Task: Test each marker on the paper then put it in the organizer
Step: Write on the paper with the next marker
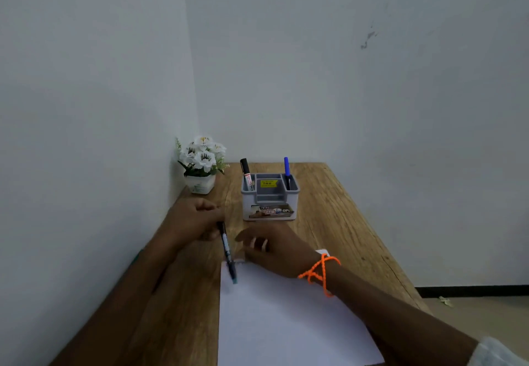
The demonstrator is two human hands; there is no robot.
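My left hand (197, 218) grips the top end of a dark marker (229, 254) that slants down onto the upper left corner of the white paper (286, 322). Fingers of my right hand (272, 247), which wears an orange bead bracelet on the wrist, rest relaxed on the paper's top edge beside the marker. Behind the hands stands the grey organizer (270, 196). A black-capped marker (246, 174) sticks up from its left compartment and a blue marker (287, 172) from its right one.
A small white pot of white flowers (201, 162) sits in the table's back left corner against the wall. The wooden table (329, 208) ends at the right, with floor below. Walls close off the left and back.
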